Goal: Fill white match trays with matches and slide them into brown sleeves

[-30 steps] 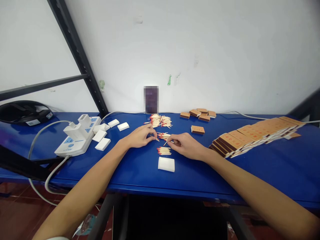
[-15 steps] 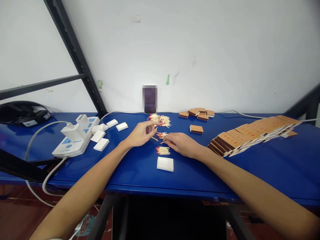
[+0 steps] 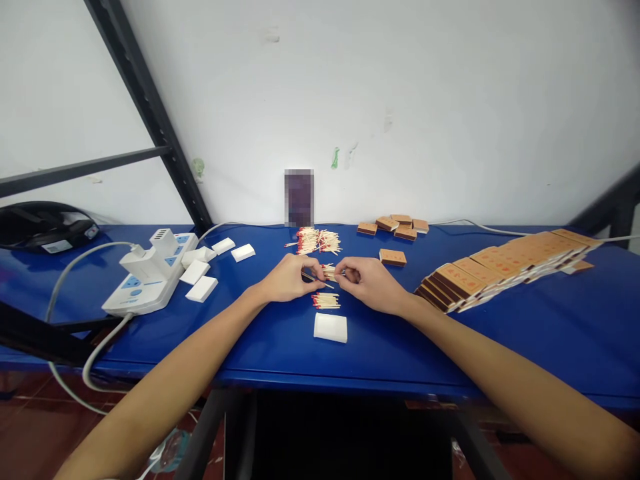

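Your left grip (image 3: 291, 277) pinches a match (image 3: 329, 285), your right grip (image 3: 369, 283) sits at the small pile (image 3: 328, 269), its hold unclear: match-picking, by the look, so next calls for light touch, clear of the row (image 3: 327, 301) nearer you.

Scuffed white wall (image 3: 450, 107); blue tabletop (image 3: 395, 360); reddish tiled floor (image 3: 25, 427)

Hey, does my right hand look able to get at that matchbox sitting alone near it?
Probably yes: the matchbox lies just beyond the right hand, with only bare blue tabletop visible between, though the fingers are near a match pile.
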A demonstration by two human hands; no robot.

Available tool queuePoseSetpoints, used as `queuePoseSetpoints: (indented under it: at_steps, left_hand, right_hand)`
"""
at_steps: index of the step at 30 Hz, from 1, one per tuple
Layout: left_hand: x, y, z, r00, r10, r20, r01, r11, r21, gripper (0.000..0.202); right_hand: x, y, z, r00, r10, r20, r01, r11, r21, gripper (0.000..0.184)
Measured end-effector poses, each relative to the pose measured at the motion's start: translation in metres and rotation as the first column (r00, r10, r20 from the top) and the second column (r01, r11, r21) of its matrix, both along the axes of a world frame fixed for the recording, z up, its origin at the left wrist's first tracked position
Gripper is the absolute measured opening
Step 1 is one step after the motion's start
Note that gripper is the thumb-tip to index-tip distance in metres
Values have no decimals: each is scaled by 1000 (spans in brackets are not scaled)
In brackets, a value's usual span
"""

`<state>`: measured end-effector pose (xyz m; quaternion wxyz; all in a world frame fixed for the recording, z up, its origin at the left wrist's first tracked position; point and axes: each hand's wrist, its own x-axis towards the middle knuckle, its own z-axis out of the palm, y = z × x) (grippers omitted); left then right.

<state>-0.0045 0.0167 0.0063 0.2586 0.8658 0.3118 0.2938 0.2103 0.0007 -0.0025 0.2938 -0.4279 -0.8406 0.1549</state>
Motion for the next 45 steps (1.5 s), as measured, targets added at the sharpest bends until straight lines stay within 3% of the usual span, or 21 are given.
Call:
queuePoseSetpoints:
  at_steps: [6, 10, 13, 19, 26, 29, 33, 41, 45]
  left_hand:
    - [-10, 8, 7, 990, 144, -7, -139, 966, 217, 12]
    - [-28, 21, 9, 956, 183, -228, -106, 944, 312, 17]
    - [-35, 25, 7, 927, 168, -336, -68, 955, 289, 19]
    - [-32, 23, 5, 935, 90, -343, -10, 974, 227, 17]
    - [-31, 23, 5, 935, 98, -339, -15, 971, 239, 13]
    - [-27, 20, 5, 939, 100, -329, -28, 976, 216, 11]
    - [-18, 15, 3, 945, 77, -319, -17, 982, 186, 12]
    - [-5, 11, 0, 959, 80, -271, -31, 983, 180, 11]
    - [0, 7, 0, 973, 43, -227, -24, 996, 88, 14]
  right_hand:
    - [-7, -1, -2, 996, -19, 92, 18, 1000, 13, 15]
    - [-11, -2, 1, 988, 16, 153, -16, 1000, 0, 14]
    - [-13, -2, 3, 983, 11, 186, -11, 1000, -2, 15]
    - [-12, -3, 4, 966, -13, 257, 18, 1000, -13, 17]
    - [-7, -5, 6, 970, 111, 218, -105, 994, -39, 19]
    - [-1, -4, 8, 980, 36, 196, -38, 999, 8, 21]
    - [6, -2, 10, 957, -73, 282, 56, 996, 68, 15]
    - [8, -2, 8, 922, -95, 377, 83, 995, 47, 16]
    - [8, -1, 7, 925, -80, 371, 69, 997, 43, 16]
